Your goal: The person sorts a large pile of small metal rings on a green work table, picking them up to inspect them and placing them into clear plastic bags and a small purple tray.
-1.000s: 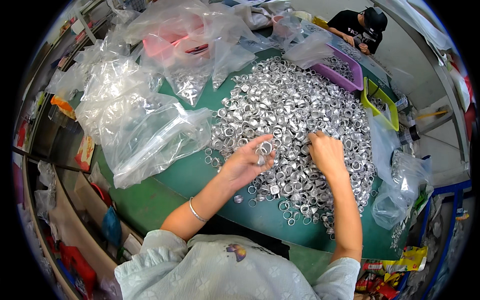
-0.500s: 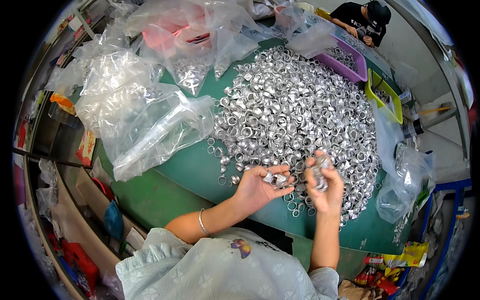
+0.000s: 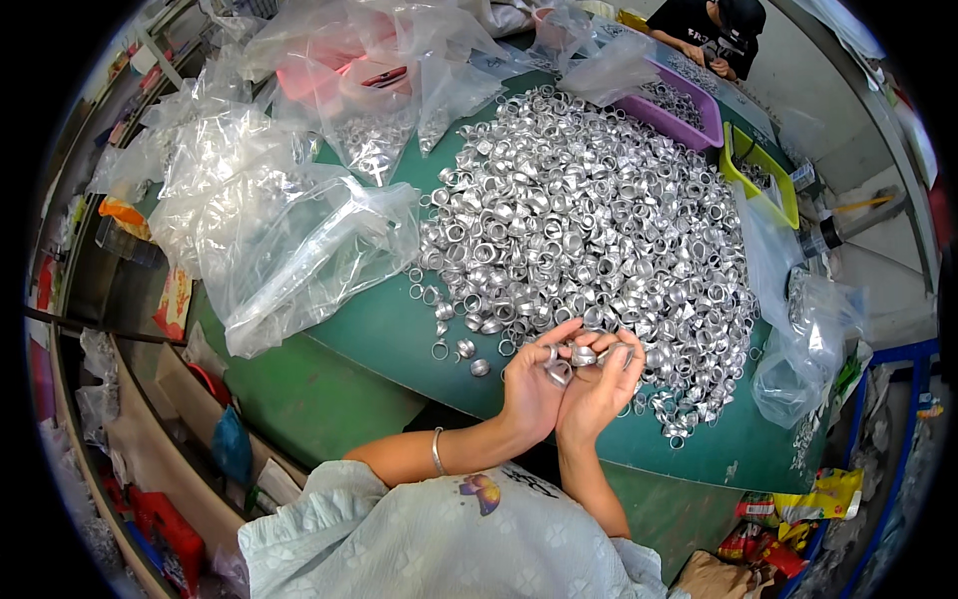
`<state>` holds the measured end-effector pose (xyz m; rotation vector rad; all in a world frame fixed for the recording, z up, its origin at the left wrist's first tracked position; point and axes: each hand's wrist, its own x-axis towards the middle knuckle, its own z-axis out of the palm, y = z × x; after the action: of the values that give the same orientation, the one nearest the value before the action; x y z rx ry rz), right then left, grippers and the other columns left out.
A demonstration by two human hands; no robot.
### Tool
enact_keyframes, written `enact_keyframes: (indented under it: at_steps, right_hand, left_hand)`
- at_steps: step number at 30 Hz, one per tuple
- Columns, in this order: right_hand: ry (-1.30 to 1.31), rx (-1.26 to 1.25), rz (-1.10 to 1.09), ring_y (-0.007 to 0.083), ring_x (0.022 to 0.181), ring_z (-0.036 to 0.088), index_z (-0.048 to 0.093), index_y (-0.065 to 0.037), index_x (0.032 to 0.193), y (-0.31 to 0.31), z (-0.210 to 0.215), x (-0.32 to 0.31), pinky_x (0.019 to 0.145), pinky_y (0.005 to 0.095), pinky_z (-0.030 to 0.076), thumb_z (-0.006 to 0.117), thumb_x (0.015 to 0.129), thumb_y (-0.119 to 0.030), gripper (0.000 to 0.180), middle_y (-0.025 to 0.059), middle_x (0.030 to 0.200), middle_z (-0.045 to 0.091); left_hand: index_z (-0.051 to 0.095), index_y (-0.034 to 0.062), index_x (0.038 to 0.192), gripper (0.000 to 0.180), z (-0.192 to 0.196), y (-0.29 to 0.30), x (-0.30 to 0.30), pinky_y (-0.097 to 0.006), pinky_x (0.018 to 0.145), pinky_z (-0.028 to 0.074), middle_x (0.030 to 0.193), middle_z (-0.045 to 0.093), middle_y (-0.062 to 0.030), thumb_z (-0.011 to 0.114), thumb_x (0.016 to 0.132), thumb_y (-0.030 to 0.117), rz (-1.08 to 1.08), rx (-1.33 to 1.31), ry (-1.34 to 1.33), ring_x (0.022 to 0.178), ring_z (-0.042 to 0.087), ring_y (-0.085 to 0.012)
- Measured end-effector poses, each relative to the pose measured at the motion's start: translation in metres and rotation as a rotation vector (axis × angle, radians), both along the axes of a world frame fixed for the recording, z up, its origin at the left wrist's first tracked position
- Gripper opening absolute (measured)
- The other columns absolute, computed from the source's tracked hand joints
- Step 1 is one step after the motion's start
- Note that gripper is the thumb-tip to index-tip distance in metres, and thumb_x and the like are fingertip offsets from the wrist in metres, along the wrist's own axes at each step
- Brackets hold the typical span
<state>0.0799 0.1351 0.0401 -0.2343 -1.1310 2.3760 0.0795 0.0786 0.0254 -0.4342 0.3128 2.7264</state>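
A wide heap of silver metal rings (image 3: 589, 220) covers the middle of the green table (image 3: 384, 344). At the heap's near edge my two hands are side by side, palms turned up and touching. My left hand (image 3: 531, 392) is cupped around a few silver rings (image 3: 559, 371), its fingers curled. More rings (image 3: 585, 353) lie between the fingertips of both hands. My right hand (image 3: 599, 391) has its fingers bent over rings too; how many it holds is partly hidden. Some loose rings (image 3: 479, 367) lie to the left of my hands.
Clear plastic bags (image 3: 309, 250) fill the table's left side. A purple basket (image 3: 689, 128) and a yellow-green basket (image 3: 783, 200) stand at the far right. More clear bags (image 3: 798, 384) hang at the right edge. Another person (image 3: 714, 40) sits across the table.
My right hand has moved left and down from over the heap to meet my left hand. The left hand has shifted slightly right, its fingers now more curled around the rings.
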Motion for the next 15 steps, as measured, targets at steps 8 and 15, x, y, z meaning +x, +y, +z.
enact_keyframes:
  at_steps: [8, 15]
  right_hand:
    - [0.053, 0.841, -0.033, 0.0219, 0.096, 0.051, 0.053, 0.002, 0.098, 0.005, -0.004, 0.015, 0.091, 0.0358, 0.038, 0.043, 0.088, -0.006, 0.016, 0.0109, 0.098, 0.052]
    - [0.111, 1.082, -0.278, 0.0317, 0.101, 0.049, 0.059, 0.002, 0.090, 0.004, -0.002, 0.012, 0.092, 0.0424, 0.033, 0.046, 0.084, -0.007, 0.017, 0.0133, 0.100, 0.055]
  left_hand:
    - [0.046, -0.0016, 0.123, 0.048, 0.018, -0.001, -0.004, -0.036, 0.098, 0.036, 0.113, 0.052, -0.0114, 0.045, 0.085, 0.028, -0.037, -0.010, 0.000, 0.108, 0.049, -0.0233]
    - [0.053, 0.0023, 0.119, 0.044, 0.013, -0.010, -0.005, -0.034, 0.093, 0.041, 0.117, 0.055, -0.0124, 0.045, 0.088, 0.032, -0.170, 0.114, -0.118, 0.106, 0.053, -0.0230]
